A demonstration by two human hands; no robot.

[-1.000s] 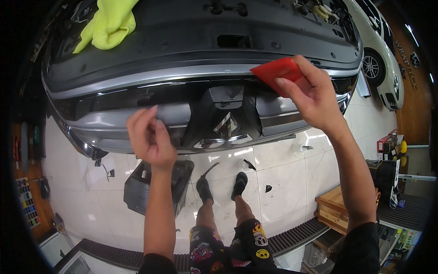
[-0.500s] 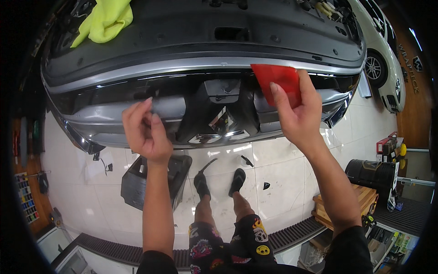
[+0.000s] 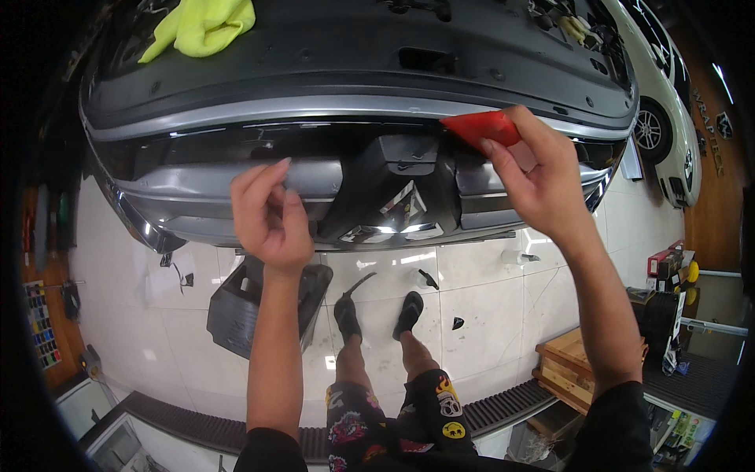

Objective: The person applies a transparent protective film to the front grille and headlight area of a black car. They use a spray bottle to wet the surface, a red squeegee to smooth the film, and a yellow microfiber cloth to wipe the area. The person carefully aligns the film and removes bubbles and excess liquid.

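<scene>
Between the thumb and fingers of my right hand (image 3: 546,185) is a red squeegee (image 3: 480,128), a flat flexible card. It is tilted, with its left corner at the glossy black strip (image 3: 346,130) under the silver edge of a car's front; I cannot tell whether it touches. My left hand (image 3: 271,216) hovers in front of the grey grille bar (image 3: 307,179), its fingers loosely bent and the thumb apart, with nothing visible in it. Between my hands sits the black grille centre with a chrome emblem (image 3: 401,212).
A yellow-green cloth (image 3: 208,27) lies on the black engine-bay cover (image 3: 314,55). Below the bumper, a black plastic part (image 3: 236,315) rests on the tiled floor near my feet. Wooden boxes (image 3: 566,366) stand at lower right; a white car (image 3: 664,149) is parked at far right.
My right hand has shifted right and slightly up, tipping the squeegee flatter. My left hand has moved a little right. The whole view has shifted slightly too.
</scene>
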